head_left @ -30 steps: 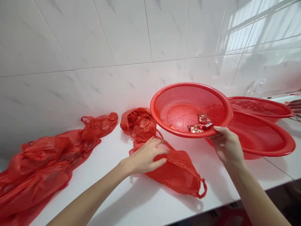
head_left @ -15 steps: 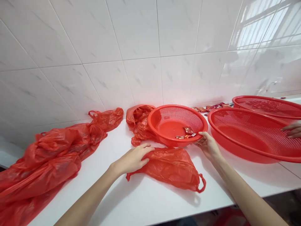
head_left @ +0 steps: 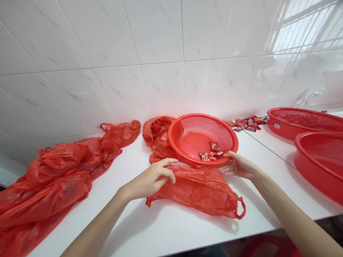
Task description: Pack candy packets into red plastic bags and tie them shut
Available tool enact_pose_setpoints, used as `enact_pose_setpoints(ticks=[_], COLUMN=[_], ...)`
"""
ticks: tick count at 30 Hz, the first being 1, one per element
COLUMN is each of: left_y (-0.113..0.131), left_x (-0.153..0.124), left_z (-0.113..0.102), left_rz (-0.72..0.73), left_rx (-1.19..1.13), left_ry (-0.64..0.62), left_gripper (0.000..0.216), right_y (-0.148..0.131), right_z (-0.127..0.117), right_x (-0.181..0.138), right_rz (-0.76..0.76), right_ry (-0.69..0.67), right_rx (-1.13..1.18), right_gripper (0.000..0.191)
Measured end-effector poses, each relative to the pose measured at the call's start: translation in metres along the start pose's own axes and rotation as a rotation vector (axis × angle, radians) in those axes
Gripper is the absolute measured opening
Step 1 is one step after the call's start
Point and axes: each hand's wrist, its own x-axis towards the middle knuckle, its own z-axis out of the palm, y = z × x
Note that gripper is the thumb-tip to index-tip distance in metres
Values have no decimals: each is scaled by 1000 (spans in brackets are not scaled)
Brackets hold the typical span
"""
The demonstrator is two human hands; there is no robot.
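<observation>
My right hand [head_left: 239, 166] grips the near right rim of a round red plastic basket [head_left: 184, 142], thumb on top and fingers underneath. The basket leans toward me, its far rim raised. Several small red packets [head_left: 210, 153] lie inside near that hand. My left hand [head_left: 154, 178] is over the left part of a flattened red plastic bag [head_left: 198, 192], fingers bent and apart, holding nothing that I can see. The bag lies in front of the basket with a loop handle at its right end.
A long heap of red bags [head_left: 61, 167] covers the left of the white table [head_left: 144, 228]. A crumpled red bag [head_left: 158, 134] touches the basket's left side. More packets [head_left: 249, 123] lie by the tiled wall. Two larger red baskets [head_left: 284, 130] stand at right.
The small basket's far side has risen, and its packets show more plainly. The near large basket has moved right. Another person's hand there has left view. My left fingers have lifted and bent.
</observation>
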Motion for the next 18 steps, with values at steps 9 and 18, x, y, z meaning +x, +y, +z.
enact_pose_setpoints(ticks=[9,18], left_y=[-14,-12], left_x=[-12,10], left_z=[12,-9], left_rz=[-137,-278], left_rx=[114,-210], left_ry=[-96,46], left_gripper=[29,55], right_y=[3,-31], right_z=[21,47], right_x=[6,4], right_rz=[-202,-362], right_ry=[20,80], right_rx=[195,266], right_gripper=[13,9])
